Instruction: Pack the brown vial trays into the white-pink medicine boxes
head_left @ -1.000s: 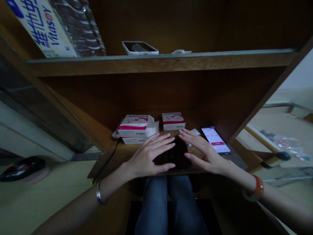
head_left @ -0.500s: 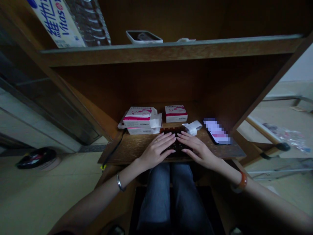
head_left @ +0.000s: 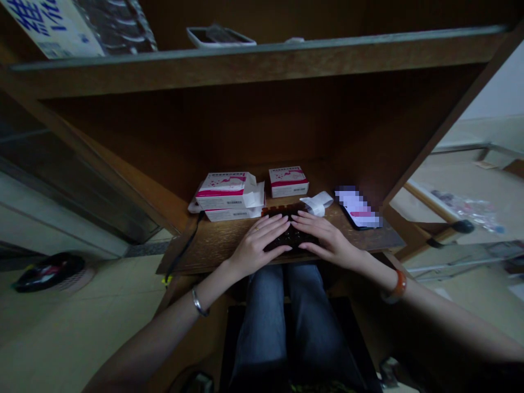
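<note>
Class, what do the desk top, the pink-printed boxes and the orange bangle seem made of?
The desk top looks like varnished wood: visible grain, sheen. The boxes look like printed paperboard: creased flap. The bangle looks glossy, perhaps stone or resin.

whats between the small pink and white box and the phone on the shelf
A crumpled white paper lies there on the wooden shelf, between the box and the phone, as the head view shows.
</note>
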Action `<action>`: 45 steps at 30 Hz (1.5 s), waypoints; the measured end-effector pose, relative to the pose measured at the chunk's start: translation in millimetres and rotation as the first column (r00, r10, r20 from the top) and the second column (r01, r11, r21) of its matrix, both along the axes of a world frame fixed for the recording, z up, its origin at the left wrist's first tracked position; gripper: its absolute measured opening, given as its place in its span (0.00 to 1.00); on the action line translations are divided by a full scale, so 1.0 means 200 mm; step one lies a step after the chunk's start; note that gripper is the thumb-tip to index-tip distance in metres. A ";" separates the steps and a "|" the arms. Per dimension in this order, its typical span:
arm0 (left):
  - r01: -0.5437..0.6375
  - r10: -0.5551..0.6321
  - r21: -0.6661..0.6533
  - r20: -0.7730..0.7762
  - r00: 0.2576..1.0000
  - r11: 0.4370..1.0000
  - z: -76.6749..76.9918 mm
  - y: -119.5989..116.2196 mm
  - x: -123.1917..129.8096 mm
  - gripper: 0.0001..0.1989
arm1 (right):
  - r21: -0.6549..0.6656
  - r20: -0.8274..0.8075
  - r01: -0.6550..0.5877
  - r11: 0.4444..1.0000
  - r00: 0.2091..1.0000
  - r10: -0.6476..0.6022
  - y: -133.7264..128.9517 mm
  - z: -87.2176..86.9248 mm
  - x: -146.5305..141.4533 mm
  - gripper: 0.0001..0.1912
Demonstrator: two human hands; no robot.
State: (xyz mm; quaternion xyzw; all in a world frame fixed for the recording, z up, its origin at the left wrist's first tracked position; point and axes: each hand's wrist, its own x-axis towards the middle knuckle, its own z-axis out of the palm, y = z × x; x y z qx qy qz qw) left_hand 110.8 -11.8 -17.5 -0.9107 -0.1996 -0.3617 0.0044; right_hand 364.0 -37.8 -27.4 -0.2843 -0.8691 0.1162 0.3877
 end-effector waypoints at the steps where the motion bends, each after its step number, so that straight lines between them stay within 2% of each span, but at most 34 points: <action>1: 0.008 -0.008 0.001 0.002 1.000 1.000 0.00 0.00 0.00 0.29 | -0.004 0.001 -0.009 1.000 1.000 0.009 0.00 0.00 0.00 0.33; 4: 0.022 -0.022 -0.003 0.008 1.000 1.000 0.00 0.01 0.00 0.32 | -0.009 -0.012 -0.019 1.000 1.000 0.019 0.00 0.02 0.01 0.36; 10: 0.022 -0.022 -0.010 0.019 1.000 1.000 -0.01 0.00 0.01 0.30 | 0.019 -0.016 -0.013 1.000 1.000 0.013 0.00 0.02 0.00 0.32; 15: 0.041 -0.041 -0.014 0.023 0.999 0.999 -0.01 0.01 0.01 0.33 | -0.009 0.007 -0.025 1.000 1.000 0.025 0.01 0.01 0.02 0.39; 20: 0.016 -0.016 -0.038 0.001 1.000 0.999 -0.02 0.01 0.01 0.32 | -0.039 -0.019 0.001 0.999 1.000 -0.002 0.02 -0.01 0.01 0.33; 25: 0.020 -0.019 -0.057 0.008 1.000 0.998 -0.03 0.00 0.02 0.33 | -0.001 -0.010 0.021 1.000 1.000 -0.021 0.02 -0.04 0.00 0.35; 29: -0.034 0.048 -0.138 0.102 0.994 0.990 -0.03 0.00 0.02 0.44 | -0.038 -0.011 0.014 0.999 1.000 -0.014 0.00 -0.07 0.01 0.44; 32: -0.112 0.145 -0.227 0.135 0.980 0.967 -0.03 0.02 0.00 0.56 | -0.095 -0.034 0.111 0.989 0.993 -0.115 -0.01 -0.09 0.03 0.52; 34: -0.120 0.160 -0.320 0.101 0.982 0.940 -0.03 0.03 -0.01 0.61 | -0.129 -0.056 0.177 0.976 0.981 -0.185 -0.01 -0.09 0.03 0.53; 38: -0.087 0.145 -0.482 0.084 0.986 0.872 -0.05 0.05 -0.03 0.60 | -0.165 -0.071 0.171 0.971 0.980 -0.185 0.00 -0.08 0.04 0.50; 45: -0.043 0.146 -0.500 0.169 0.975 0.865 -0.04 0.05 -0.02 0.53 | -0.203 -0.131 0.152 0.967 0.975 -0.181 0.00 -0.04 0.05 0.43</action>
